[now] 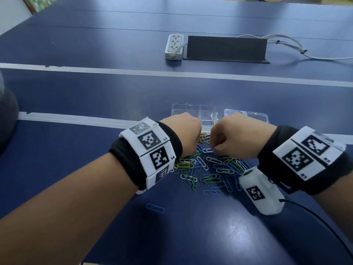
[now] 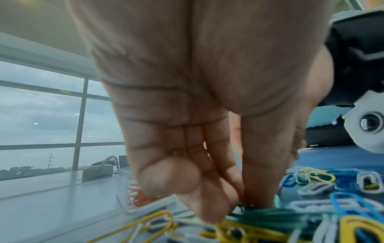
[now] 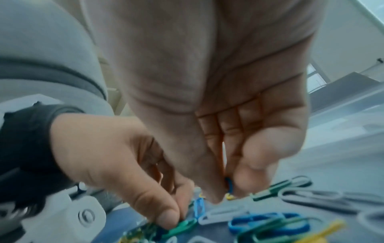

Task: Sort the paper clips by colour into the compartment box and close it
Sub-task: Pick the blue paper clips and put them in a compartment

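Note:
A heap of paper clips [image 1: 208,169] in blue, green, yellow and white lies on the blue table. Just behind it stand the clear compartment box [image 1: 193,111] and its open lid [image 1: 246,115]. In the left wrist view, orange clips [image 2: 138,195] lie in one compartment. Both hands hover over the far end of the heap, fingers pointing down. My left hand [image 2: 239,208] pinches a green clip [image 3: 184,224] between thumb and fingers. My right hand [image 3: 228,189] pinches a blue clip [image 3: 229,185] just above the pile. In the head view the fingertips of both hands [image 1: 188,136] [image 1: 219,144] are hidden.
One blue clip [image 1: 155,207] lies apart, near the front of the table. Farther back are a white power strip [image 1: 174,46], a dark flat box [image 1: 226,48] and white cables [image 1: 298,48]. A dark rounded object [image 1: 7,115] sits at the left edge.

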Demonstrator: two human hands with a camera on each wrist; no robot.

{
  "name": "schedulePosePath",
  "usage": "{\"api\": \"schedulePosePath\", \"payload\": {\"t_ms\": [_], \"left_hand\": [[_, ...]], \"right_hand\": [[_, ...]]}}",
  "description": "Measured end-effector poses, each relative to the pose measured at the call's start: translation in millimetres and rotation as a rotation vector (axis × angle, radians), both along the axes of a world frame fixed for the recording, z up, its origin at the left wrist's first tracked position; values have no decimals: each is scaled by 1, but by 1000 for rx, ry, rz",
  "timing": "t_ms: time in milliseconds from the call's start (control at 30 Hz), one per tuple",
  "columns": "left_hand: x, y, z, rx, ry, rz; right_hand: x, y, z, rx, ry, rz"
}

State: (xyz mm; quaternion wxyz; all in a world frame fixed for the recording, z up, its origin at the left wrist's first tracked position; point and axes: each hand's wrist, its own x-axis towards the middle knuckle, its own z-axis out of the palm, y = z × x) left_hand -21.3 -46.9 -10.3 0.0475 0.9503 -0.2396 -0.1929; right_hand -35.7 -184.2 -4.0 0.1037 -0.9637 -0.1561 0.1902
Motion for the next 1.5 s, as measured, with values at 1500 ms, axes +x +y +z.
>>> {"api": "schedulePosePath", "payload": {"t_ms": [1500], "left_hand": [[5, 25, 5, -118, 32, 80]], "right_hand": [[19, -20, -3, 472, 331, -291]]}}
